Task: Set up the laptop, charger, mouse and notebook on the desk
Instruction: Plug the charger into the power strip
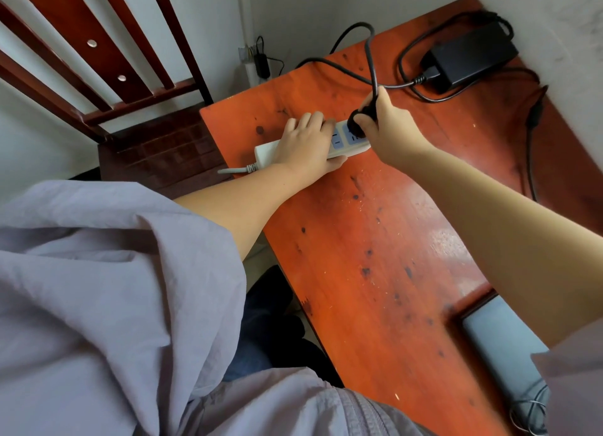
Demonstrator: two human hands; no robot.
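Observation:
A white power strip lies on the orange-red wooden desk near its far left corner. My left hand presses down on the strip, fingers wrapped over it. My right hand grips the charger's black plug, which sits on a blue socket at the strip's right end. The black cable loops up from the plug to the black charger brick at the desk's far right, by the wall. A grey laptop is partly visible at the lower right, under my right arm.
A dark red wooden chair stands left of the desk. Another black cable runs along the desk's right edge by the wall. A wall socket with a small black adapter sits behind the desk. My grey sleeve fills the lower left.

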